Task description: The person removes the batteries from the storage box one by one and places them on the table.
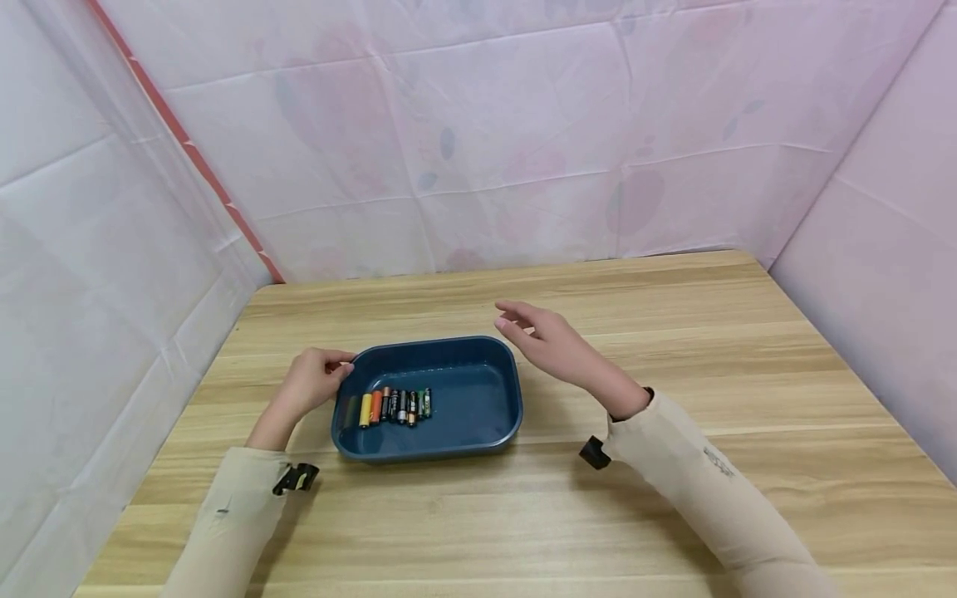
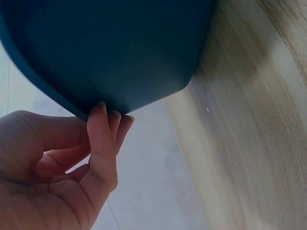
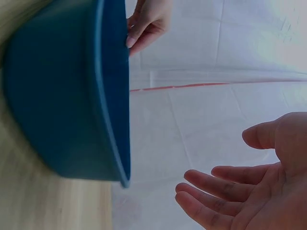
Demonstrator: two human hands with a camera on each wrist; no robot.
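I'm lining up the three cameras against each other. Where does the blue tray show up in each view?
Head: blue tray sits left of centre on the wooden table, with batteries lined up inside.
Left wrist: its underside and corner fill the top left.
Right wrist: its outer wall and rim fill the left side.
Shared landmark: the left hand touching the tray's rim shows in all three.

wooden table (image 1: 673,349), pink sheeted walls (image 1: 523,124)
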